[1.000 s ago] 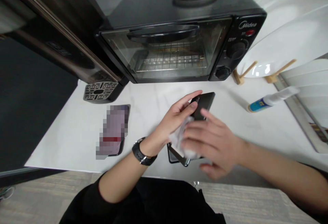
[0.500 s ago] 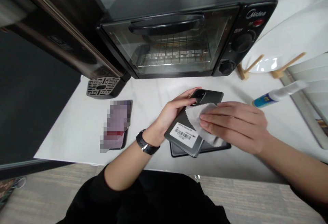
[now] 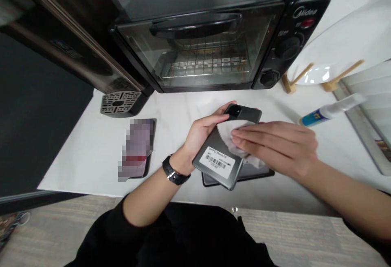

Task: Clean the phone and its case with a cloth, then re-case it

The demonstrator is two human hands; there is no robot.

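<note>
My left hand (image 3: 200, 130) grips a dark grey smartphone (image 3: 207, 146) by its edges, its back and camera bump turned up. A white barcode label (image 3: 217, 162) sticks to the lower part of that back. Pinched in my right hand (image 3: 277, 144) is a pale cleaning cloth (image 3: 227, 134), which lies against the middle of the phone's back and covers part of it. Below the held phone, a dark flat tray or case (image 3: 255, 172) with a black rim rests on the counter, partly hidden.
Another phone (image 3: 139, 148), its screen blurred out, lies on the white counter (image 3: 82, 157) at the left. Behind stand a toaster oven (image 3: 207, 55) and a machine with a drip grate (image 3: 120, 103). To the right are a spray bottle (image 3: 320, 115) and a white plate (image 3: 324, 73) on a wooden stand.
The cloth and my right hand have shifted slightly left across the phone's back. The phone has moved slightly left in my left hand, and more of its label shows.
</note>
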